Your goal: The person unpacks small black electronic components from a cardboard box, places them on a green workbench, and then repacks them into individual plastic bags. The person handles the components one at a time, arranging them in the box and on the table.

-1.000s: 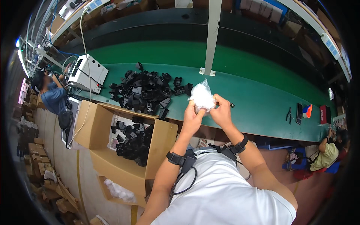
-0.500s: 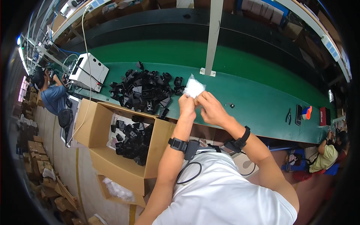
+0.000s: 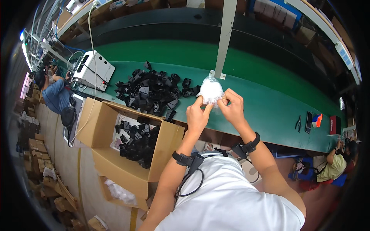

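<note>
A clear plastic bag (image 3: 211, 90) with white contents is held up over the green workbench (image 3: 266, 109). What the white contents are, I cannot make out. My left hand (image 3: 197, 114) pinches the bag's near edge from the left. On the right, my right hand (image 3: 232, 106) grips the same edge, fingers curled and thumb close to the other hand. Left of the bag lies a heap of black plastic housings (image 3: 144, 92) on the bench, with a few loose pieces between heap and bag.
An open cardboard box (image 3: 127, 165) with more black housings stands left of me. A white machine (image 3: 93, 71) sits at the bench's left end. Pliers (image 3: 298, 123), a phone (image 3: 308, 122) and an orange-and-blue roll (image 3: 317, 120) lie to the right. Co-workers sit at both sides.
The bag has moved slightly right and now stands more upright and spread. My hands, close together before, have drawn apart along its near edge.
</note>
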Demonstrator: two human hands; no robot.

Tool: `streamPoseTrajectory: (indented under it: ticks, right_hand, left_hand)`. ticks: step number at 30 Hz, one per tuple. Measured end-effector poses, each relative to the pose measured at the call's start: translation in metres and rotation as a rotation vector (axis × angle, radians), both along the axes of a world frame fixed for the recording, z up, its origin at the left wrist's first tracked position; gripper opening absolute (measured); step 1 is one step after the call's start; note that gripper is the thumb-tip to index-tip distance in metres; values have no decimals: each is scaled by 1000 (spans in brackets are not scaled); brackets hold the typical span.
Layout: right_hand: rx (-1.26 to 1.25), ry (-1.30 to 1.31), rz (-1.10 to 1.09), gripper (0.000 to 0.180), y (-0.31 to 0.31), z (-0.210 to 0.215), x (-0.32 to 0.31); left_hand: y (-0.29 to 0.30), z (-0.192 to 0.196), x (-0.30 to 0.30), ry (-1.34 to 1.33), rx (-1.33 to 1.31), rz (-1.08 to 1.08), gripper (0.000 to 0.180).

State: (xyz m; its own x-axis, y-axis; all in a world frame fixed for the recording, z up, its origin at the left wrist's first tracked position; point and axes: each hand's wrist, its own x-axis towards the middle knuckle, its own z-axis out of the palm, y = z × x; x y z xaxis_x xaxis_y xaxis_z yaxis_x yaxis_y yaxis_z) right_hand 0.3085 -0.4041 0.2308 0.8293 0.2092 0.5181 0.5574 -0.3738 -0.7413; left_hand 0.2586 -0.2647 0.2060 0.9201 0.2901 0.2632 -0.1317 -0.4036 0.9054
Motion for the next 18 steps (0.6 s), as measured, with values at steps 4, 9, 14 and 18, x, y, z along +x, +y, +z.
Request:
streamPoseTrajectory:
  ticks: [4, 9, 14, 18]
  right_hand:
    - [-1, 37, 68, 29, 8, 0, -9]
    - [-2, -12, 230, 24, 16, -5, -22]
    - [2, 90, 322, 20, 10, -6, -17]
    - [-26, 65, 322, 26, 4, 9, -10]
  left_hand:
    - [-1, 5, 5, 102, 424, 145, 22]
    - [3, -13, 19, 14, 541, 181, 15]
    - [2, -26, 25, 74, 348, 40, 15]
    - [17, -10, 13, 149, -358, -418, 52]
